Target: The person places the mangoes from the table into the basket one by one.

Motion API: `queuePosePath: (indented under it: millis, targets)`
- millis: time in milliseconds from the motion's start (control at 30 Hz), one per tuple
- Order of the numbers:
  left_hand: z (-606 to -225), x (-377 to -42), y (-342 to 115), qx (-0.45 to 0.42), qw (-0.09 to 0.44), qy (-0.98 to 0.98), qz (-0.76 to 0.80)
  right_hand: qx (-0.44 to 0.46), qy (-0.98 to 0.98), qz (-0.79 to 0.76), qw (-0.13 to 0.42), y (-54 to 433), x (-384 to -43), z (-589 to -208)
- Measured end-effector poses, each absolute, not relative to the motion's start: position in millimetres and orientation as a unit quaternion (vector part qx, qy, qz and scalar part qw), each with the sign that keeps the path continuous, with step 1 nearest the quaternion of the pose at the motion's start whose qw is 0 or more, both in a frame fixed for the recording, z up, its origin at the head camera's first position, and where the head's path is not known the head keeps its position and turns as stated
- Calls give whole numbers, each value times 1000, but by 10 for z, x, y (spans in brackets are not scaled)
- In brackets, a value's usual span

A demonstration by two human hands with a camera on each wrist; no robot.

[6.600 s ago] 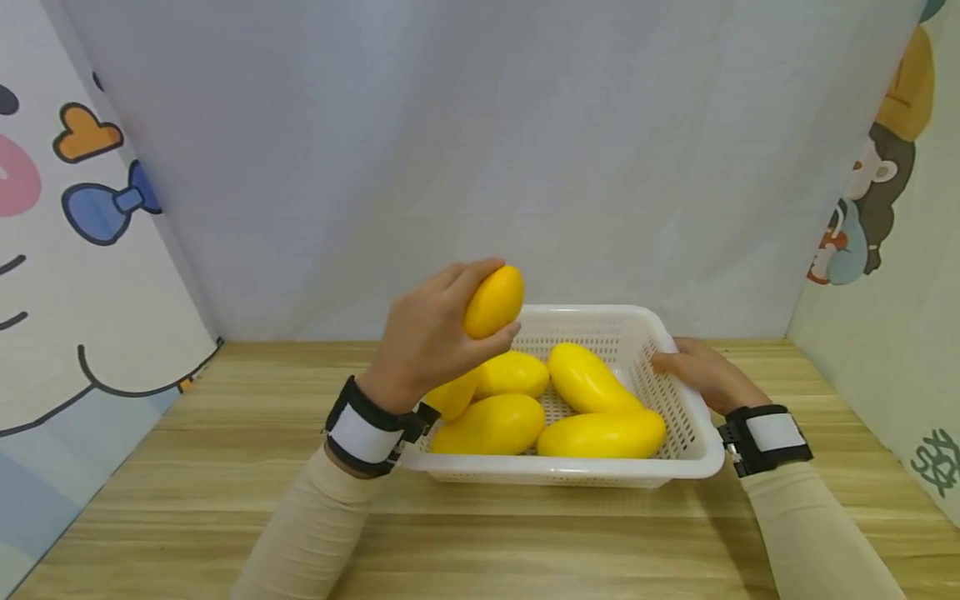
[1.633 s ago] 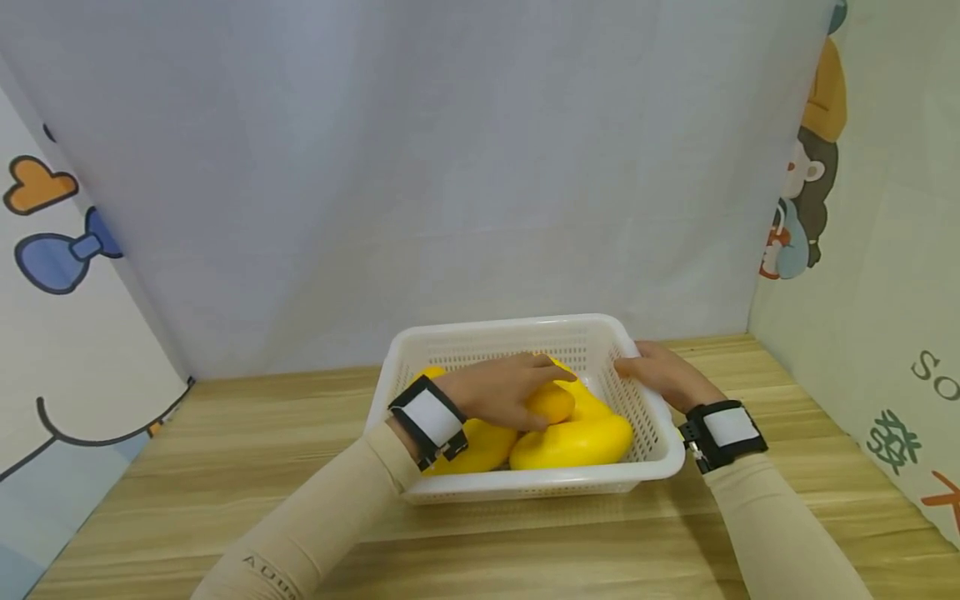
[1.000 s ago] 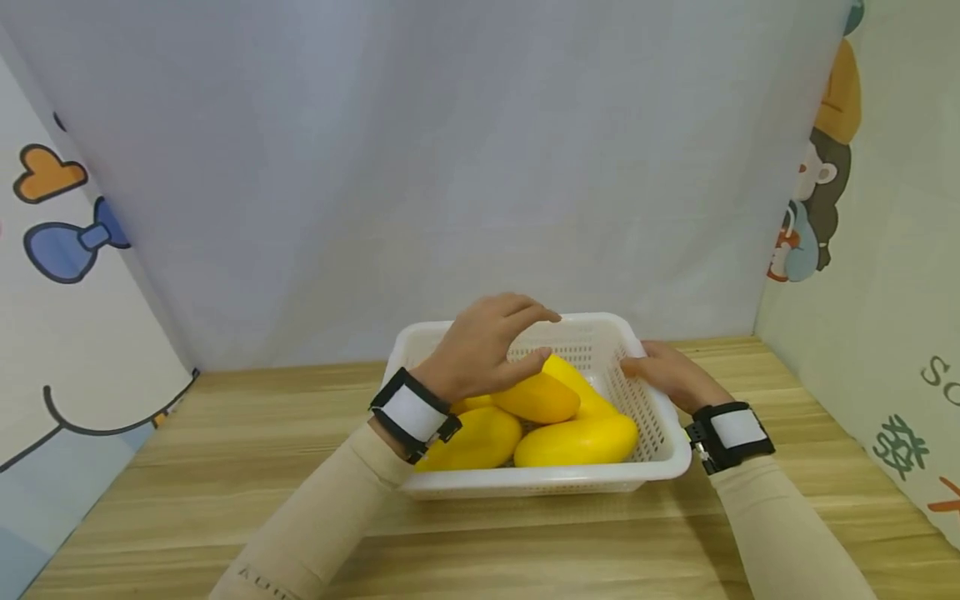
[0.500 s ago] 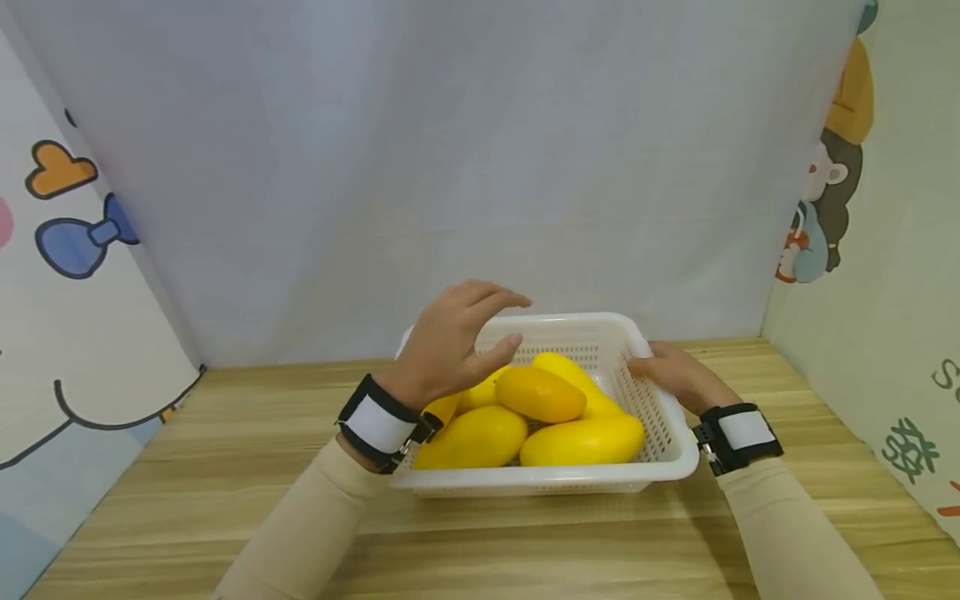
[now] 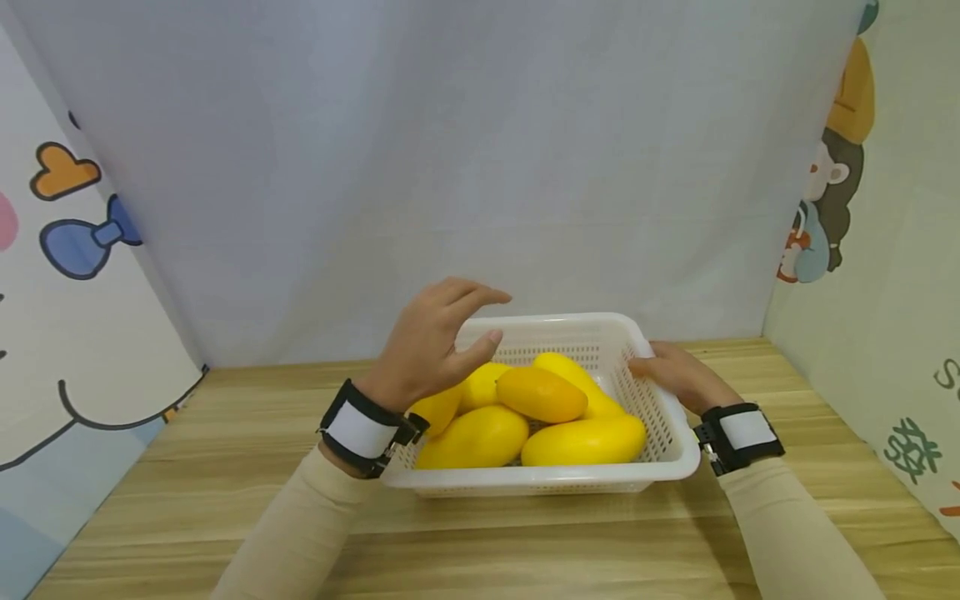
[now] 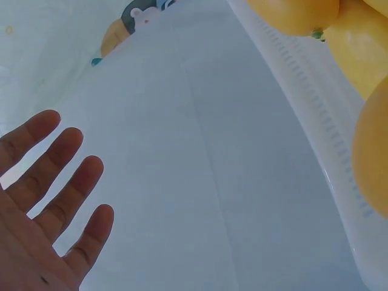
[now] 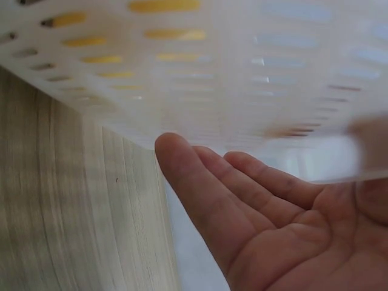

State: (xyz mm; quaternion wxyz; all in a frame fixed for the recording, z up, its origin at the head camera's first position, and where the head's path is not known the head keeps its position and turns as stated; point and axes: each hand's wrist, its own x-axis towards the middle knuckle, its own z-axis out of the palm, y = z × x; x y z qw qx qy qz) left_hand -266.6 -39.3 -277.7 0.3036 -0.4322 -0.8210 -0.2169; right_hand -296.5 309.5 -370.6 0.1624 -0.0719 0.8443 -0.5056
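Several yellow mangoes (image 5: 472,437) lie in a white perforated plastic basket (image 5: 555,477). One deeper-yellow mango (image 5: 542,395) rests on top of the others, its stem end visible in the left wrist view. My left hand (image 5: 427,346) hovers above the basket's left side, holding nothing. Its fingers are spread in the left wrist view, where the palm (image 6: 36,242) faces the camera. At the basket's right side, my right hand (image 5: 682,375) grips the rim, thumb inside. The right wrist view has the fingers (image 7: 206,200) against the outside of the perforated wall.
The basket stands on a wood-grain tabletop (image 5: 247,467). Behind it hangs a pale grey cloth (image 5: 480,167). Cartoon-printed panels flank the table, a left panel (image 5: 67,325) and a right panel (image 5: 885,350).
My left hand earlier held a mango above the basket, lowered it onto the others and let go. It has since risen and moved left. The right hand still grips the rim.
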Motion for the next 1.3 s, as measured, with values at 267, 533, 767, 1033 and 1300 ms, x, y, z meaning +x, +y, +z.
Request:
queuePosePath:
  millis: [267,533,767,1033,1300]
  targets:
    - [-2778,-2663,-563,-416,313,-824,-226,-71,845,-504,164,3091,-2965,-3710]
    - [-2811,-2665,-726,-399,327,-827,-223,-72,843,-507,165,3088,-2954,-3700]
    - [-2799,-2668,-844,-385,335,-833,-215,-70,845,-503,166,3093,-2948,-3685]
    - [-2837,-2654,-1004,-371,336,-840,-211,-67,843,-507,170,3095,-2954,-3698]
    - [-2882,-2647,-1131,-350,337,-849,-208,-69,844,-503,173,3083,-2954,-3679]
